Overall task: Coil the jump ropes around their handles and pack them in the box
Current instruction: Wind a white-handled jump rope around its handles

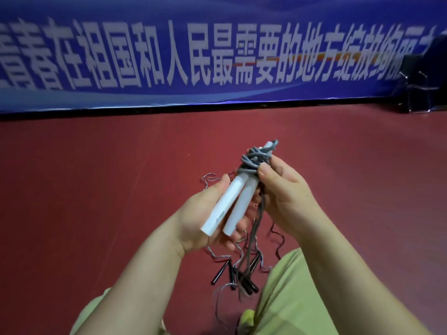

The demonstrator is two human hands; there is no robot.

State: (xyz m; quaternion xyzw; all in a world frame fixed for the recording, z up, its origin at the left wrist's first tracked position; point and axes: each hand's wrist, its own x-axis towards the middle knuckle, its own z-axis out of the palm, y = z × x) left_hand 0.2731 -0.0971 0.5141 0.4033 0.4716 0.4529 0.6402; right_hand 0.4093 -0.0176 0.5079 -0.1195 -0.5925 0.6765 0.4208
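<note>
ITEM: white handles (232, 201), paired, held over red floor (96, 189) | LEFT: left hand (200, 221) cradles both, fingers curled | RIGHT: right hand (285, 189) pinches grey cord (256, 159) | RISK: untidy wraps may slip off if pinch eases; dangling tail may snag black-handled ropes (242, 274) below | FORM: smooth rigid cylinders; cord thin, springy | BOX: unseen

1. A red floor (96, 189) is seen across most of the view, kinda matte looking.
2. A long blue banner (169, 32) is stretched along the back, with big white Chinese characters printed on it and an orange streak on its right part.
3. A black strip (145, 111) is seen right under the banner, where it meets the floor.
4. A dark metal chair (418, 93) is parked at the far right, against the banner.
</note>
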